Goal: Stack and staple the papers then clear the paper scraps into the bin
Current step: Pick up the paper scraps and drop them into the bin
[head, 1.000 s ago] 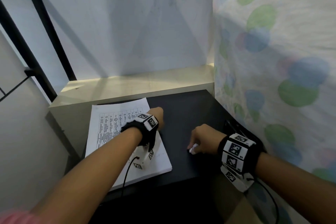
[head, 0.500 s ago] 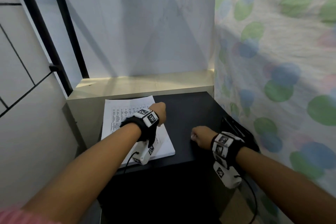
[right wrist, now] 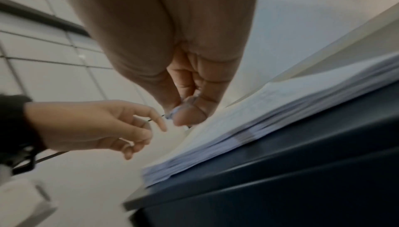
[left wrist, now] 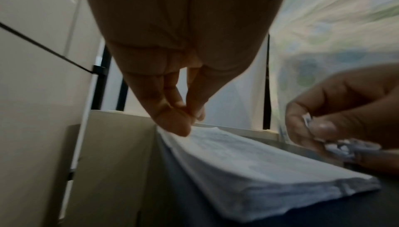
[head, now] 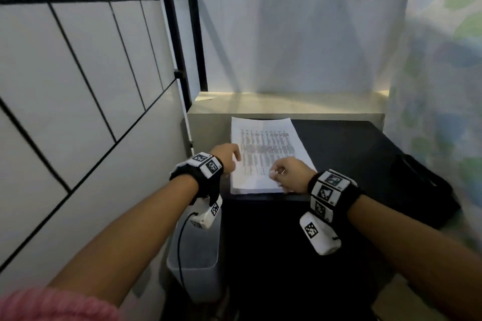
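A stack of printed papers (head: 268, 154) lies flat on the black table (head: 347, 154). My left hand (head: 232, 156) hangs at the stack's left edge with loose fingers and holds nothing; one fingertip (left wrist: 175, 128) touches that edge of the stack (left wrist: 248, 162). My right hand (head: 277, 173) hovers over the stack's near right corner and pinches crumpled white paper scraps (head: 272, 172). The scraps (left wrist: 345, 147) show between its thumb and fingers from the left wrist, and the same scraps (right wrist: 186, 101) from the right wrist. A grey bin (head: 194, 263) stands on the floor, below my left wrist.
A white tiled wall (head: 78, 112) closes the left side, with a black post (head: 177, 34) beside it. A pale ledge (head: 287, 104) runs behind the table. A dotted cloth (head: 443, 86) hangs on the right, above a dark object (head: 422, 190) at the table's right edge.
My right hand has carried the scraps left from the bare table to over the stack's near corner. My left hand moved to the stack's left edge. The view swung left; the bin appeared.
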The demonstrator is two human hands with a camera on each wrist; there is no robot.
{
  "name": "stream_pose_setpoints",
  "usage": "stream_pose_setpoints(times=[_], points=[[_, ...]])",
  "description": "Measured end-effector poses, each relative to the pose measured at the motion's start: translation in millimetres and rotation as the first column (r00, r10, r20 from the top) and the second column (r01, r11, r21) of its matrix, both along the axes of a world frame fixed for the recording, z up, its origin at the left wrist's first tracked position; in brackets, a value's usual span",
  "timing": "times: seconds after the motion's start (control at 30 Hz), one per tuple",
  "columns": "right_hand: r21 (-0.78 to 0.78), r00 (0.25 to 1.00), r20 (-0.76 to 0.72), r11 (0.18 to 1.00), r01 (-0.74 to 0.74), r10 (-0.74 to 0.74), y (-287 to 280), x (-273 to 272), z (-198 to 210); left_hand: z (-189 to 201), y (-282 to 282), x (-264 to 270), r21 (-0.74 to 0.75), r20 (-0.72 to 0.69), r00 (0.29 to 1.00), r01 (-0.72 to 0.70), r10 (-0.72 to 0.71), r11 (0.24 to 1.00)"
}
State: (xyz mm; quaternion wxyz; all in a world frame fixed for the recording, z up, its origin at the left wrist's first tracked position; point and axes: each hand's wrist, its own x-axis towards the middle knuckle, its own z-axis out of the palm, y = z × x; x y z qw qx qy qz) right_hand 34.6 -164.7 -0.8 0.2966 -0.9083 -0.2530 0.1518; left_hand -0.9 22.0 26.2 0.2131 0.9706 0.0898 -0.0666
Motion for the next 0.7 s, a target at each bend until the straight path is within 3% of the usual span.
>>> stream_pose_setpoints(times=[0.2,0.37,0.7], points=[[-0.011,0.983,0.040,0.984,-0.178,0.178,114.3,-41.3,-9.3,-18.3,61.4,-41.4,0.088,-0.042,0.991,-0.125,0.129,0.988],[-0.031,0.964,-0.037,0.964,-0.263,0.262,175.2,-66.7,-27.9,-51.7,97.0,-64.1,0.168,-0.151,0.964,-0.194,0.220,0.966],[-0.202,0.961,-0.266,0.970,-0.133,0.077,210.6,-51.1,-134.7,-180.4,136.2,-64.2,0.140,-0.388,0.892,-0.189,0.229,0.972]])
